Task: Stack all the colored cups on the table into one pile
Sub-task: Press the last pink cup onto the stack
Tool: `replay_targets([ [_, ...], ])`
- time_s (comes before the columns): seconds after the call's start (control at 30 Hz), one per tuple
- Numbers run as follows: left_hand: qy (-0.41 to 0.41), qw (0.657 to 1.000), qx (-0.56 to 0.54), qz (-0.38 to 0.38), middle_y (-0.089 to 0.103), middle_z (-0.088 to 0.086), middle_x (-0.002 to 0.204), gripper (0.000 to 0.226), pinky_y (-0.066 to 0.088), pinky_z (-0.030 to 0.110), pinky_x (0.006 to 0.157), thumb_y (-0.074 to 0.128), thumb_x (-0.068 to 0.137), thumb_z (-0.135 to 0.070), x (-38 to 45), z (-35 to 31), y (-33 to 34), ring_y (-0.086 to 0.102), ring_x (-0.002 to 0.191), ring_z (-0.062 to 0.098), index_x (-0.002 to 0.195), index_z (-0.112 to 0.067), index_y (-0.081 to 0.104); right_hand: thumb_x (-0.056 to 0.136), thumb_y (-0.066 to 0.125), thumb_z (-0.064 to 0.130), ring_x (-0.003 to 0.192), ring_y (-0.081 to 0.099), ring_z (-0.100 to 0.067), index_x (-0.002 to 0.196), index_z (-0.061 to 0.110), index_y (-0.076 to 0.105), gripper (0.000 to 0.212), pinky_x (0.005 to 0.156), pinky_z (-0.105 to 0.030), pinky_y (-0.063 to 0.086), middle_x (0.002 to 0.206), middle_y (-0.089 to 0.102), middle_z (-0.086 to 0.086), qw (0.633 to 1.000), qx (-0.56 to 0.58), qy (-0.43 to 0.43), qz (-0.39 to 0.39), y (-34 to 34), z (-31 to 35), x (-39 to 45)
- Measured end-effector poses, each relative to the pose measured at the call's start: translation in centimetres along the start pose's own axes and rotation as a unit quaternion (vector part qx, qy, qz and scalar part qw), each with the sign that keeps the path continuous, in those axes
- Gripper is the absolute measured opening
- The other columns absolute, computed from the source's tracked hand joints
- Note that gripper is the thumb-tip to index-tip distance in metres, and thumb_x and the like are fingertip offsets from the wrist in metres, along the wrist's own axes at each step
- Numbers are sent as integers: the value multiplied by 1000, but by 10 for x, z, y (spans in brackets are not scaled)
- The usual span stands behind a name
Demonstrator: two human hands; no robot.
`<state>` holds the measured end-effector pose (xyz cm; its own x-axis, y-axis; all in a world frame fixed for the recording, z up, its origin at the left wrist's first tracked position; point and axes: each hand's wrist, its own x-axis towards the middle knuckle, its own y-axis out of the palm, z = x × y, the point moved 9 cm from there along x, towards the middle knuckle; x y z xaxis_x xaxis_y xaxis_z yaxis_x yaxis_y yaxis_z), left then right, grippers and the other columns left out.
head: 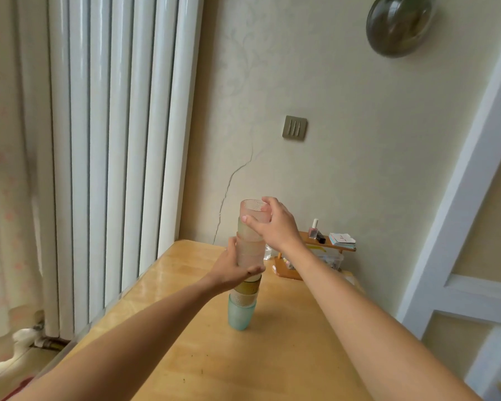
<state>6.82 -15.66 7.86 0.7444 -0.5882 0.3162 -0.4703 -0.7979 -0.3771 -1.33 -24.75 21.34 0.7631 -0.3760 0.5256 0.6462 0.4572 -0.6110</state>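
Observation:
A tall pile of frosted cups stands upright on the wooden table. A teal cup is at the bottom, with a brownish one above it and pale ones higher up. A pink cup sits at the very top. My right hand grips that pink cup from the right side. My left hand is wrapped around the middle of the pile from the left. No loose cups show elsewhere on the table.
A small wooden shelf stands at the table's far right corner, holding a nail polish bottle and a stack of cards. A white radiator runs along the left. The wall lies just behind the pile.

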Motion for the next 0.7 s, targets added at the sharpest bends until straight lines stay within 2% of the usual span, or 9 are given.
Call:
replay_targets([
  [0.07,28,999,-33,-32,68,0,125,84,62,40,95,89,79,-43,5,-21,-8,70,111,18,141,-24,36,85,73,49,134,47,-20,148,20,42,76,107,-34,41,146,48,-3,1000,-7,3,6,2,2,0],
  [0.13,41,997,-42,-42,70,-1,122,77,63,39,93,88,82,-39,8,-34,-13,72,109,17,140,-25,38,83,74,49,135,46,-24,148,23,38,79,107,-36,41,147,46,-5,1000,-6,17,19,6,1,-2],
  [0.23,37,998,-49,-23,70,1,126,69,61,34,92,87,84,-29,11,-31,-12,71,113,16,135,-26,40,74,81,53,127,50,-27,146,31,31,90,98,-38,46,141,50,-8,998,4,41,41,14,-6,-5],
  [0.33,37,998,-59,6,70,-1,131,78,60,36,98,89,81,-29,13,-26,-12,70,119,16,142,-25,41,73,83,48,119,53,-27,144,33,31,90,86,-33,45,136,54,-9,998,10,48,50,15,-9,-5],
  [0.43,36,997,-65,29,69,-3,134,88,58,42,106,92,77,-33,17,-25,-12,69,123,15,147,-27,39,74,83,44,117,54,-26,144,30,32,88,87,-33,46,133,56,-8,998,5,41,50,15,-7,-3],
  [0.6,28,995,-75,52,70,-4,135,91,57,45,108,93,75,-34,24,-20,-8,69,124,15,149,-31,39,74,82,43,116,55,-26,143,29,33,85,90,-35,49,131,59,-8,999,-7,30,40,15,-7,-1],
  [0.7,20,994,-93,52,70,-5,135,89,60,33,100,92,78,-27,26,-18,-7,69,125,15,149,-35,40,75,82,44,119,53,-27,144,30,31,87,94,-37,49,134,57,-9,999,-8,26,44,16,-7,-1],
])
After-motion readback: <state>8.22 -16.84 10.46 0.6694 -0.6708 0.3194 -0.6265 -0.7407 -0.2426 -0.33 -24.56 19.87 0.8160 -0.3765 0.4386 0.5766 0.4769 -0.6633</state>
